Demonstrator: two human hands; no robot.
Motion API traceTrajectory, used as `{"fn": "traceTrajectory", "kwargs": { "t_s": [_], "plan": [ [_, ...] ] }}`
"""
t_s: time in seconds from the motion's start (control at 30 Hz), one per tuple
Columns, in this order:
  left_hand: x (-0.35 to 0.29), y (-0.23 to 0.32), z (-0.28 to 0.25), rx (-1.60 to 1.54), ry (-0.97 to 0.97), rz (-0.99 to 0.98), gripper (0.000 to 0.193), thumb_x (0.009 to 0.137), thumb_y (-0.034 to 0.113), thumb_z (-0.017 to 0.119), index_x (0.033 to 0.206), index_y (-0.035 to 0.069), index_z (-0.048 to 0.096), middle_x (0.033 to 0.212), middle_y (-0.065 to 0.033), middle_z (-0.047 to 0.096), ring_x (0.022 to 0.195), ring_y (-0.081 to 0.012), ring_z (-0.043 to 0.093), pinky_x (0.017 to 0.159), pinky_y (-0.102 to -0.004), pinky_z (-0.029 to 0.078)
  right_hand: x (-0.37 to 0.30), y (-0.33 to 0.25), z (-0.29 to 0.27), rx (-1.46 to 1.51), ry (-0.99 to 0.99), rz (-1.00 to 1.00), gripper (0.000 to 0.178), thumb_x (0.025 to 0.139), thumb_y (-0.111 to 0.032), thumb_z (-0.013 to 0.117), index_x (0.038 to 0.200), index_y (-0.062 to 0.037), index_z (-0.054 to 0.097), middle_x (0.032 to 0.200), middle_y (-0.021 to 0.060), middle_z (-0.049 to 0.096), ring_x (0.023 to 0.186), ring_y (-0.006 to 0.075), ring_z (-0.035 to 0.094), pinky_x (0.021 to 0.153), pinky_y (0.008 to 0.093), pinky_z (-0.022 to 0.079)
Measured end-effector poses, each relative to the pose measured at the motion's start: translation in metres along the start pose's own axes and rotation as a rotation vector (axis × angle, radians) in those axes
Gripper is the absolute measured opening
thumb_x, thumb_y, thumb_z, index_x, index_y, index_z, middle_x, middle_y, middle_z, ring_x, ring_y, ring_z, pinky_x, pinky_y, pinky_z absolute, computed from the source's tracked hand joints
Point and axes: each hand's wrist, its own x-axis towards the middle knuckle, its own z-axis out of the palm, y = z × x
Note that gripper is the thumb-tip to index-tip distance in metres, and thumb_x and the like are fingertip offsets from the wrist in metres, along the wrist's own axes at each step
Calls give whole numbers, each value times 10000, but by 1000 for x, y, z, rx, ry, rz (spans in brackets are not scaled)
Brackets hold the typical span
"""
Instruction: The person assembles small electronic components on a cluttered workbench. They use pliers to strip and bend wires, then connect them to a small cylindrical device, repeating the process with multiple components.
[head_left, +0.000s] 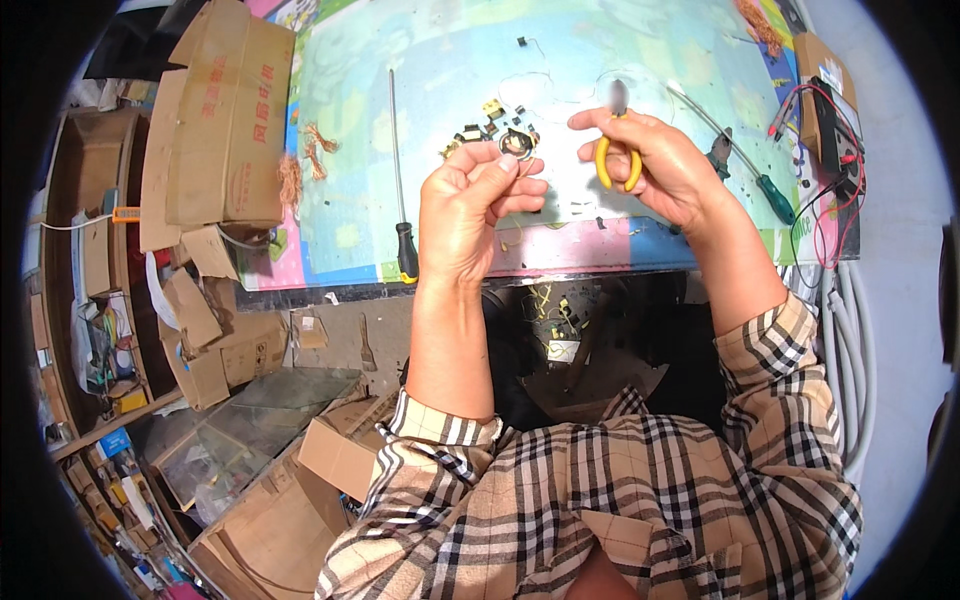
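Observation:
Between the thumb and fingers of my left hand point(462, 200) is a small round part point(516, 144), dark and ringed with pale metal. Just to the right, my right hand point(672, 168) is closed around small pliers with yellow handles point(634, 172); their grey head points away from me and is blurred. The two hands are apart, both above the table mat point(350, 190). Behind my left fingers lies a pile of small black and yellow electrical components point(478, 130). Thin loose wire point(528, 76) curls on the mat beyond.
A long screwdriver point(405, 250) lies left, a green-handled one point(772, 195) right beside dark pliers point(719, 148). Copper wire bundles point(290, 182) lie near a cardboard box point(225, 130) on the left. Red and black leads point(826, 190) hang at the right edge. Scraps fill a container point(560, 330) below.

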Motion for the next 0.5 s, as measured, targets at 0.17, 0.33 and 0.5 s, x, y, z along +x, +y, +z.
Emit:
{"fn": "traceTrajectory", "kwargs": {
  "t_s": [0.17, 0.33, 0.5],
  "plan": [
    [-1, 0, 1, 41, 15, 3, 98, 900, 49, 623, 979, -4, 598, 909, -222, 690, 723, -221, 703, 627, -287, 595, 0, 5, -4, 41, -45, 111, 354, 938, -200, 578, 1193, 45, 561, 882, 114, 627, 551, 49, 468, 424, 164, 337],
    [-1, 0, 2, 113, 42, 33, 93, 899, 57, 630, 969, 4, 599, 883, -192, 696, 700, -197, 694, 611, -276, 584, -3, 5, 8, -52, -78, 29, 348, 933, -206, 592, 1183, 35, 577, 791, 49, 598, 518, 37, 424, 423, 179, 296],
    [-1, -1, 4, 109, 55, 58, 128, 881, 60, 661, 964, -7, 591, 861, -171, 694, 689, -185, 680, 610, -273, 565, -12, 6, 12, -136, -340, 28, 273, 952, -216, 558, 1089, 17, 596, 748, 11, 590, 486, 12, 377, 439, 178, 284]
  ]
}}
